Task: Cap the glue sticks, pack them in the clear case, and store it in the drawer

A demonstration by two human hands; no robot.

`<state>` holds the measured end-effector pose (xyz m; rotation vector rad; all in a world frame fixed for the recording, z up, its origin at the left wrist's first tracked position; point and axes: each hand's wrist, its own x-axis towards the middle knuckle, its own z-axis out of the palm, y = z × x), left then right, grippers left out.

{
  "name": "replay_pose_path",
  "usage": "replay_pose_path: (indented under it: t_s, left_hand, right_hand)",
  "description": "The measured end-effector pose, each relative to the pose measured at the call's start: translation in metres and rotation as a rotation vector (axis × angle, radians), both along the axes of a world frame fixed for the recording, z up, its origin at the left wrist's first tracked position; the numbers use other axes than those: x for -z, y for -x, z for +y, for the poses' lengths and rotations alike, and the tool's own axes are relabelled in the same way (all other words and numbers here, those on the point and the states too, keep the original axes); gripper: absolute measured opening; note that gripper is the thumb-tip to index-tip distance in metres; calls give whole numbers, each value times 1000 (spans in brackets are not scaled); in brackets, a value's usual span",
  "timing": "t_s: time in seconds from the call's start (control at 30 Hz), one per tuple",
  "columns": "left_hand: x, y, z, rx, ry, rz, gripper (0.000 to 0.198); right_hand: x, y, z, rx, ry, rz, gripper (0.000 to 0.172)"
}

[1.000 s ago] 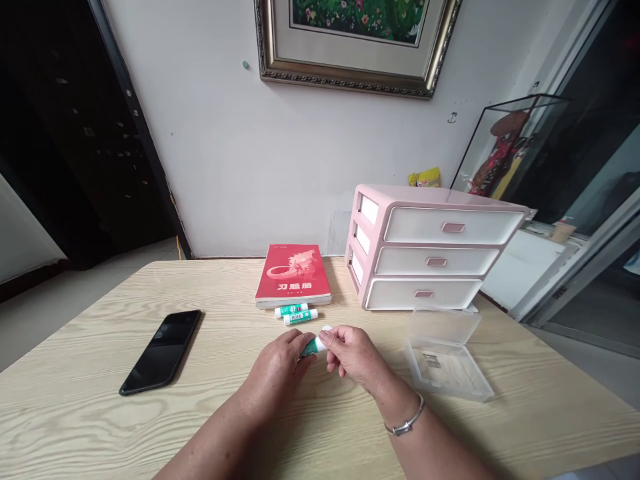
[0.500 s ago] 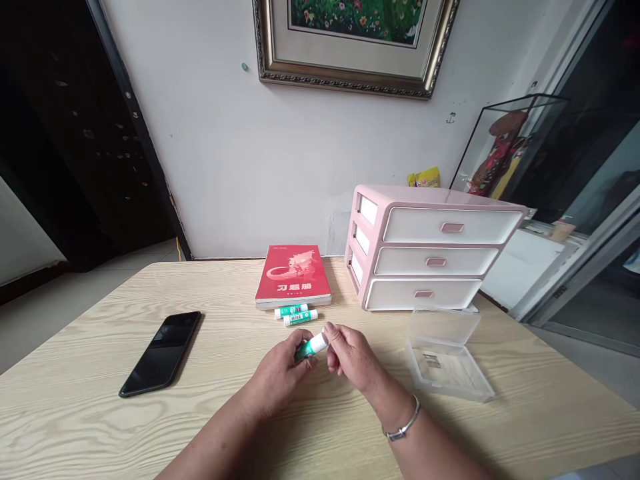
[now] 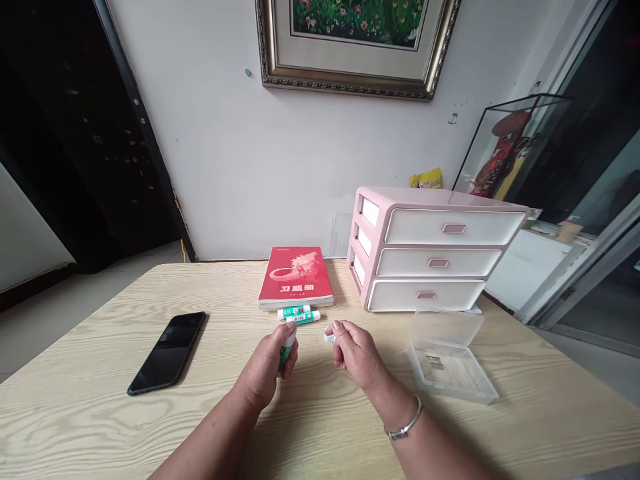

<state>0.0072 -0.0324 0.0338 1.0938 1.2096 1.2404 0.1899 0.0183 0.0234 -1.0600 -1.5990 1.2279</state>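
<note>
My left hand [image 3: 270,360] is closed around a green-and-white glue stick [image 3: 286,352], held upright with the thumb by its top. To the right, my right hand [image 3: 356,350] pinches a small white cap [image 3: 329,338] between thumb and fingers, apart from the stick. Just beyond my left hand, two more green glue sticks lie side by side; the nearer glue stick [image 3: 306,317] is partly behind my thumb, and the farther glue stick [image 3: 293,311] lies along the front of a red book [image 3: 296,277].
A black phone [image 3: 167,353] lies at the left of the wooden table [image 3: 80,400]. At the right stand a pink-and-white drawer unit [image 3: 435,260] and an open clear plastic box [image 3: 453,373]. A framed picture [image 3: 350,83] hangs on the wall behind.
The cap has come off the glue stick and is in my right hand. My left hand has moved left and tilted the stick upright; the hands are now apart.
</note>
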Motion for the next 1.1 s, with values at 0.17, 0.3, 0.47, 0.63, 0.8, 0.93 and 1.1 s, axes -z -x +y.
replay_pose_path:
  t_s: [0.17, 0.3, 0.47, 0.63, 0.8, 0.93, 1.1]
  left_hand:
    - [2, 1, 1, 10, 9, -259, 48]
    - [-1, -2, -1, 31, -26, -331, 43]
    - [-2, -4, -2, 17, -34, -307, 44]
    - [-2, -4, -5, 65, -56, 74, 55]
    - [-12, -12, -14, 196, -92, 237, 50]
    - [-19, -17, -19, 257, -145, 208, 51]
    - [-11, -8, -16, 171, -183, 261, 58]
  right_hand:
    - [2, 0, 0, -9, -8, 5, 53]
    - [3, 1, -2, -13, -18, 0, 52]
    - [2, 1, -2, -12, -25, 5, 52]
    - [-3, 0, -6, -107, -90, 55, 42]
    - [-4, 8, -19, -251, -163, 90, 36]
    - [-3, 16, -25, -292, -87, 161, 32]
    - [-18, -10, -32, -67, -84, 178, 31]
